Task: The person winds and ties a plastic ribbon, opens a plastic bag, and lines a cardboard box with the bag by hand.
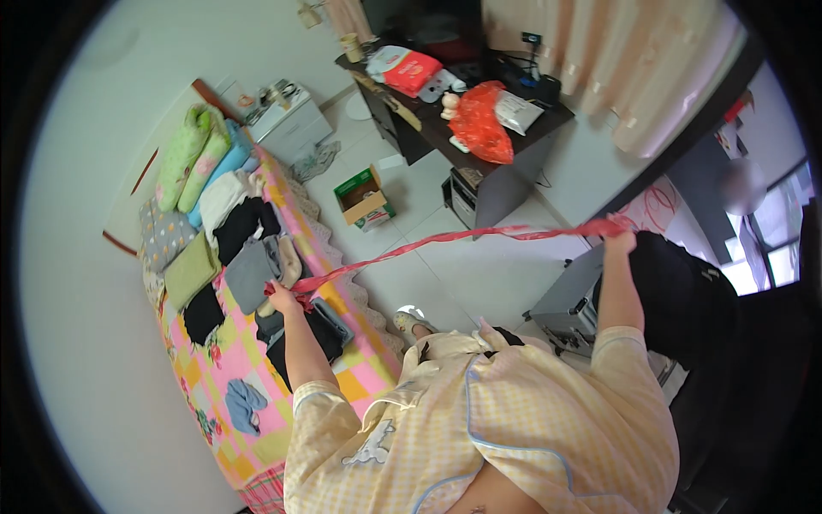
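Nearest the camera, the person's pale yellow checked top (514,411) filled the 6 o'clock part of the view, both arms stretched away from it. The left hand (281,300), out toward 9 o'clock, was clenched around one end of a red garment (445,240), and the right hand (618,238), out toward 2 o'clock, gripped the other end, so the cloth ran taut between them in a long thin line above the floor; it was too stretched and blurred to say what kind of garment it was. Under the left hand lay the bed (248,428) with its pink and yellow checked cover, carrying folded dark and grey clothes (248,257) and, beyond them at about 10 o'clock, rolled green and blue bedding (201,154). On the floor past the taut cloth sat an open cardboard box (364,201). Farthest off, toward 12 o'clock, a dark bench (514,137) carried a red plastic bag (479,124).
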Demonstrator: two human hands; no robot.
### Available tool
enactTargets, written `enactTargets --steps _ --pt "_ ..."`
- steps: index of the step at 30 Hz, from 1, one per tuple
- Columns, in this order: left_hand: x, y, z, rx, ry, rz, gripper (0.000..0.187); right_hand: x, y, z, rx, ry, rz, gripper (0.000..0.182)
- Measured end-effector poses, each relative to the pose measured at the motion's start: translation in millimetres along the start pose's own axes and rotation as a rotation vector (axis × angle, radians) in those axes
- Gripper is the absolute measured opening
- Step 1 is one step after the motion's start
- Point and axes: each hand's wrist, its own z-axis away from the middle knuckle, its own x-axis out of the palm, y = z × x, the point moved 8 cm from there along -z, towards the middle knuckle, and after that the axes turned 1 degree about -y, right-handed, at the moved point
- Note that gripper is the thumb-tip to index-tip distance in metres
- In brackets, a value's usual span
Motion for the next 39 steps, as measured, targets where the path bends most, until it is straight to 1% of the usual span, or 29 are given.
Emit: enactTargets --steps 2,4,6,8,9,12,15,16,18,19,20,21,22,23,24,25,26,27,28,29,30,32,33,34,35,36,37,38,39 --pt "-41 -22 -35 0.024 0.174 0.061 0.029 -23 -21 -38 0.042 0.012 -0.151 0.013" --pt "-68 -25 -37 0.026 0.273 0.141 0.027 -31 -52 -50 -0.153 0.034 0.017 0.016" --pt "-71 -17 -21 -0.048 0.244 0.122 0.026 -33 -49 -53 -0.062 0.051 0.208 0.017" --pt "-73 -17 -18 -0.089 0.216 0.278 0.029 -38 -50 -60 -0.048 0.108 0.278 0.016" --pt "-78 -20 -20 -0.093 0.206 0.324 0.029 -32 -50 -47 -0.068 0.212 0.321 0.015" --pt "-89 -23 -22 -0.082 0.183 0.374 0.028 -30 -47 -52 -0.039 0.131 0.339 0.017" --pt "-103 -34 -16 -0.134 0.311 0.410 0.028 -33 -35 -47 -0.044 0.103 0.269 0.014" --pt "-100 -24 -7 -0.134 0.313 0.412 0.028 -28 -31 -41 -0.043 0.101 0.270 0.014" --pt "-90 -3 18 -0.051 0.317 0.431 0.029 -9 -19 -19 -0.133 0.074 0.494 0.014" --pt "-73 -1 25 -0.066 0.287 0.480 0.029 9 -6 -8 -0.117 -0.057 0.600 0.009" --pt "-52 -24 4 0.021 0.150 0.529 0.032 22 21 -1 -0.001 -0.170 0.585 0.014" --pt "-19 -1 30 0.020 -0.034 0.464 0.031 41 46 23 0.030 -0.102 0.625 0.023" --pt "18 41 83 -0.091 -0.215 0.376 0.031 41 78 -4 0.040 -0.331 0.679 0.027" --pt "47 26 86 -0.147 -0.320 0.259 0.029 66 105 30 0.081 -0.413 0.867 0.033" --pt "79 10 76 0.052 -0.417 0.249 0.030 90 133 51 -0.063 -0.589 0.963 0.038" --pt "101 35 115 0.012 -0.598 0.153 0.022 128 156 113 -0.006 -0.698 0.962 0.040" --pt "121 45 134 0.101 -0.673 0.129 0.015 128 191 123 0.104 -0.782 0.985 0.039" --pt "136 59 163 0.088 -0.767 0.117 0.011 153 201 172 0.033 -0.851 1.119 0.039" --pt "153 68 184 0.183 -0.878 0.174 0.008 169 216 210 -0.014 -0.973 1.128 0.039" --pt "161 70 208 0.052 -0.960 0.070 0.007 184 227 249 0.014 -1.120 1.065 0.041" --pt "165 79 232 0.016 -1.061 0.002 0.009 179 247 265 0.240 -1.046 0.860 0.037" --pt "175 86 261 0.054 -1.146 0.021 0.006 172 271 297 0.313 -1.135 0.879 0.024" --pt "179 89 274 0.054 -1.159 0.019 0.006 168 279 307 0.308 -1.134 0.930 0.017" --pt "180 100 284 0.059 -1.141 0.191 0.012 163 285 314 0.305 -1.134 0.982 0.010" --pt "179 108 288 0.062 -1.115 0.362 0.020 160 285 317 0.300 -1.126 0.982 0.010" --pt "180 107 289 0.060 -1.122 0.361 0.020 156 286 318 0.322 -1.099 0.954 0.008" --pt "182 101 290 0.008 -1.162 0.352 0.022 153 287 319 0.345 -1.073 0.925 0.006" --pt "183 96 293 -0.044 -1.202 0.342 0.025 150 289 320 0.344 -1.068 0.925 0.006" --pt "183 95 294 -0.047 -1.205 0.339 0.025 149 287 322 0.318 -1.074 0.878 0.006"
